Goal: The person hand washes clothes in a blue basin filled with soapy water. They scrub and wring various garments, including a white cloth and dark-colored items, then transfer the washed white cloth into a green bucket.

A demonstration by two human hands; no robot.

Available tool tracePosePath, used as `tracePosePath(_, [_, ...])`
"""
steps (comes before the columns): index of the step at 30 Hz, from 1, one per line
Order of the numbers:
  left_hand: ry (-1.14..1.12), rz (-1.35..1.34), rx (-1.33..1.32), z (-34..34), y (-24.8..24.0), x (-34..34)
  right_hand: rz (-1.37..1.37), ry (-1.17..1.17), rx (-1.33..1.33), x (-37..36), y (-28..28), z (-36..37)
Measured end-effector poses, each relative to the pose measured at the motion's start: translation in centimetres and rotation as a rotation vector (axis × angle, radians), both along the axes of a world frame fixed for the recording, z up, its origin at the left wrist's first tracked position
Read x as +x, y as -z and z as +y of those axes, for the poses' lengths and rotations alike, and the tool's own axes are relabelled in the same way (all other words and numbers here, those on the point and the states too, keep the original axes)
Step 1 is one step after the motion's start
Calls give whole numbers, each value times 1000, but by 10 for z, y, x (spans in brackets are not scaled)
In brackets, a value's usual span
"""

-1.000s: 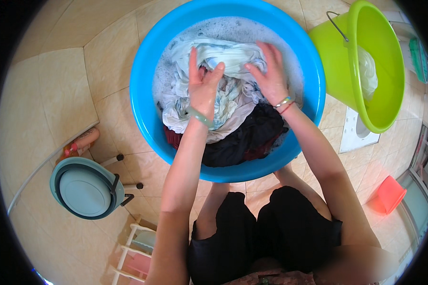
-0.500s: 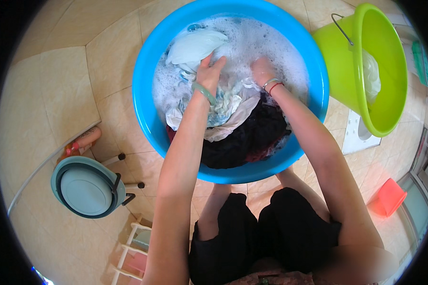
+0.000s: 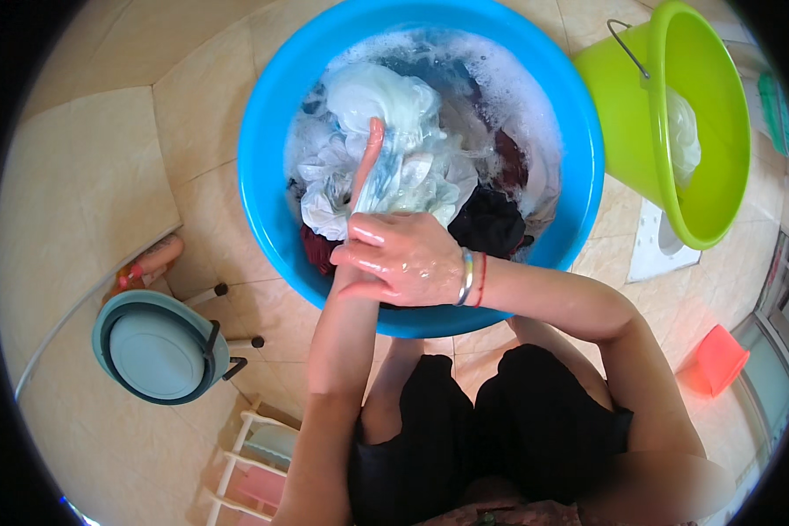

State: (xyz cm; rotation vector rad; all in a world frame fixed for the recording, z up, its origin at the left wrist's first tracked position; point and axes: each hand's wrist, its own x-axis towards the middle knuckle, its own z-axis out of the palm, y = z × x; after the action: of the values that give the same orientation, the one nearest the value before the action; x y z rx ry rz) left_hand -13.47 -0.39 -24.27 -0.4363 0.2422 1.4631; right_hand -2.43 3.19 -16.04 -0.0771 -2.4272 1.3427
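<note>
right hand (image 3: 409, 261) across left forearm (image 3: 342, 342)

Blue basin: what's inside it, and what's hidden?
White cloth, black cloth, dark red cloth and suds. The right hand covers part of the near side; what lies beneath it, the cloths or the suds cannot be seen.

Head fisheye looks down into the tub (image 3: 263, 167), seemingly near.
</note>
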Motion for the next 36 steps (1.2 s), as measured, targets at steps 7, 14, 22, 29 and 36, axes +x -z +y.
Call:
tracePosePath(7, [-323,1022,-518,-7,61,45,-116,333,243,-31,82,61])
tracePosePath(14, [-379,457,-689,8,40,39,-346,419,343,-27,93,64])
tracePosePath(22, [-435,511,-321,-16,44,49,-171,269,338,-9,52,29])
tracePosePath(29, [-213,622,-838,11,48,45,-475,480,277,-30,112,77])
tracePosePath(36, [-301,394,-435,-3,13,41,-173,252,244,-2,32,4])
